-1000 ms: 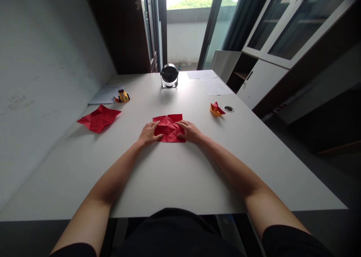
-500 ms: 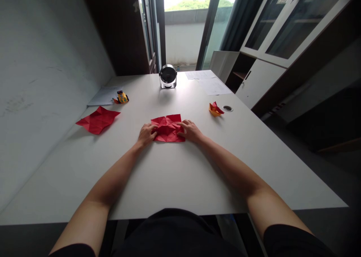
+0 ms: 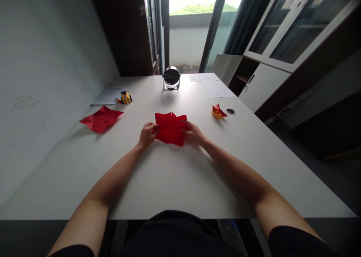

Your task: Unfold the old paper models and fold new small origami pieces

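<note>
Two bare hands hold one sheet of red folding paper (image 3: 170, 131) above the middle of the white tabletop (image 3: 175, 182), its near edge seemingly raised. From where I stand, the left hand (image 3: 148, 134) is pinched on the left edge, thumb against fingers; the right hand (image 3: 194, 133) is clamped on the right edge.

Handling (judged): the sheet should be very light and flexible, not slippery, with little stiffness except along its folds. Hard pulling would likely tear or crumple it. Grip points: both side edges, fingertips only, light pressure, clear of the notch in the far edge.

Markings: none visible on the red paper. The white sheets (image 3: 217, 89) at far right and the notice (image 3: 290, 0) on the glass-fronted cabinet (image 3: 270, 33) carry no readable text. No brand can be made out.
</note>
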